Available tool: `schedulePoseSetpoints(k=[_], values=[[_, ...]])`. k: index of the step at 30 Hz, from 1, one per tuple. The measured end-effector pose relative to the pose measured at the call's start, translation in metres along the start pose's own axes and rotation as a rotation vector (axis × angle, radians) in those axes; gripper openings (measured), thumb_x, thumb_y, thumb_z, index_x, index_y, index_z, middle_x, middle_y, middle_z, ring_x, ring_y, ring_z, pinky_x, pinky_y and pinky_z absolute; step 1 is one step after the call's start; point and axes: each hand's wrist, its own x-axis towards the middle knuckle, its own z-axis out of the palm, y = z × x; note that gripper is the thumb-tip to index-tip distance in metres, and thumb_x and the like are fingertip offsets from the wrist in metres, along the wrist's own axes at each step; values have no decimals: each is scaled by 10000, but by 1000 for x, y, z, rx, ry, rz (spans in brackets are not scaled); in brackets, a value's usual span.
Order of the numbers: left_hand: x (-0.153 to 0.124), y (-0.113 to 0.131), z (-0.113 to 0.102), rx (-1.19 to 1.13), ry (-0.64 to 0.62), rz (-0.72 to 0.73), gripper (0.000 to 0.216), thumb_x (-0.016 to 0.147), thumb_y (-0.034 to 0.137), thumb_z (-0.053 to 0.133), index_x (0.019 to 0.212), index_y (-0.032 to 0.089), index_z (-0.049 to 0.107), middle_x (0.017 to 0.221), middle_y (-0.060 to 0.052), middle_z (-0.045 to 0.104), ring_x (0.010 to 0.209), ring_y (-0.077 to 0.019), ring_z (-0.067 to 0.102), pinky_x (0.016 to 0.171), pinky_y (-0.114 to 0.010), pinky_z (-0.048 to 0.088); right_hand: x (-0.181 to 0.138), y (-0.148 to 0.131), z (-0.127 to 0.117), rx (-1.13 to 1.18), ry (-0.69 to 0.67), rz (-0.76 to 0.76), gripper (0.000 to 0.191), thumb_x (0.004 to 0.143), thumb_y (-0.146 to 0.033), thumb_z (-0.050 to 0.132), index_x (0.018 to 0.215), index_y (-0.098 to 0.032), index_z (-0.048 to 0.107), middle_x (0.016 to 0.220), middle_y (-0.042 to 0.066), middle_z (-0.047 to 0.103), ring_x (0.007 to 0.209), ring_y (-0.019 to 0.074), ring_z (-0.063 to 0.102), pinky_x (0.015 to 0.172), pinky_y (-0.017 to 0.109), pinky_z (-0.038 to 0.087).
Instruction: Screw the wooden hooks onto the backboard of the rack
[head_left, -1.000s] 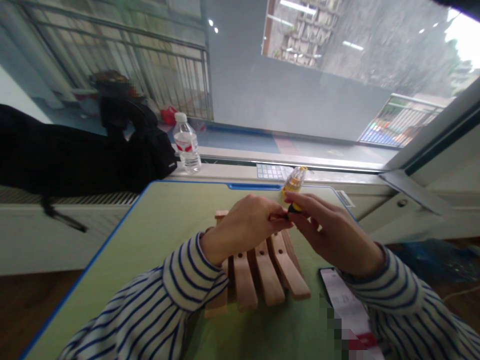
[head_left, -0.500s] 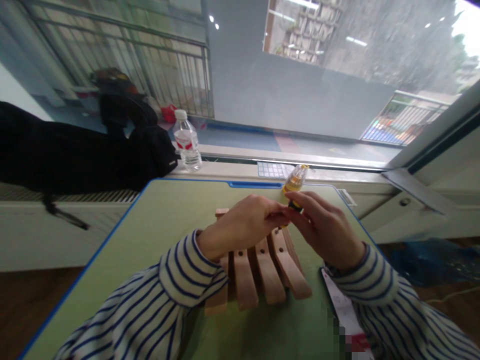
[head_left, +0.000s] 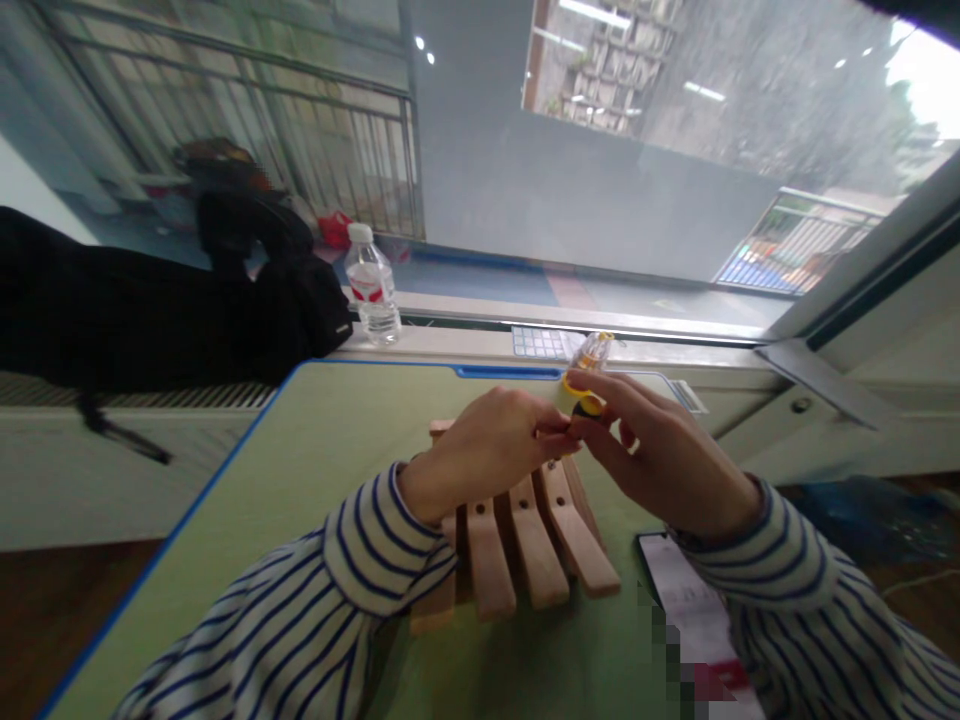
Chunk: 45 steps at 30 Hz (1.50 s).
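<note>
My right hand is closed, thumb and fingers round the end of a yellow-and-black screwdriver. Its lower part is hidden behind the fingers. My left hand reaches across to meet it, fingertips pinched together just beside the screwdriver; what they hold does not show. Both hands are over a wooden piece with several slats fanned toward me, dark holes or screw heads along them. My left hand and sleeve cover its left and far parts.
The wooden piece lies on a green table with blue edging. A phone-like object is by my right sleeve. Behind stand a clear container with yellow parts and a water bottle. A black bag is at left.
My right hand has turned slightly and its fingers have loosened, so more of the screwdriver's yellow end shows. My right forearm has shifted right. The left hand stays in place.
</note>
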Motion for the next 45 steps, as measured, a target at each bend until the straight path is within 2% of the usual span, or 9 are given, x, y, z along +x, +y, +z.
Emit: schedulePoseSetpoints(k=[8, 17, 22, 25, 30, 34, 45], values=[[-2, -3, -1, -1, -46, 52, 236, 856, 339, 484, 927, 232, 683, 792, -8, 684, 718, -140, 594, 608, -218, 382, 0, 4, 8, 14, 62, -35, 254, 867, -257, 486, 1098, -176, 555, 1040, 41, 643, 879, 115, 600, 750, 235, 482], [-3, -3, 0, 20, -44, 84, 241, 870, 344, 461, 884, 234, 675, 763, 10, 671, 668, -119, 576, 571, -212, 359, -6, 6, 21, -17, 142, -7, 242, 854, -303, 508, 1058, -181, 545, 957, 42, 633, 699, 106, 579, 607, 244, 472], [-2, -2, 2, 42, 39, 26, 311, 810, 483, 509, 773, 225, 680, 671, 24, 642, 618, -112, 560, 534, -212, 330, -4, 3, 21, 12, 149, 20, 239, 864, -295, 486, 1069, -185, 540, 978, 43, 626, 666, 95, 554, 613, 250, 471], [-2, 0, 3, 57, 34, 3, 363, 810, 514, 489, 776, 215, 692, 672, 5, 645, 643, -128, 569, 539, -216, 331, -4, 0, 17, 33, 112, 44, 252, 857, -307, 496, 1076, -190, 542, 963, 35, 624, 653, 89, 549, 607, 247, 473], [-2, 3, 2, 38, 6, -14, 303, 827, 473, 488, 833, 251, 693, 700, 14, 662, 666, -131, 583, 556, -221, 336, -5, -2, 5, 83, 56, 48, 361, 845, -277, 504, 1197, -199, 478, 1074, 48, 596, 707, 88, 575, 620, 242, 488], [-2, 2, 1, -11, -8, 6, 268, 833, 424, 503, 869, 231, 685, 735, 9, 672, 701, -128, 595, 581, -217, 352, -4, 0, 3, 56, 42, -19, 288, 856, -219, 482, 1139, -211, 533, 1108, 31, 611, 836, 105, 592, 657, 229, 491], [0, -2, 0, -77, -43, 64, 231, 861, 340, 484, 943, 234, 672, 789, 8, 674, 710, -123, 583, 602, -215, 368, -3, 9, 17, 52, 160, -49, 217, 844, -248, 523, 1052, -190, 542, 973, 46, 634, 697, 97, 577, 611, 237, 487]])
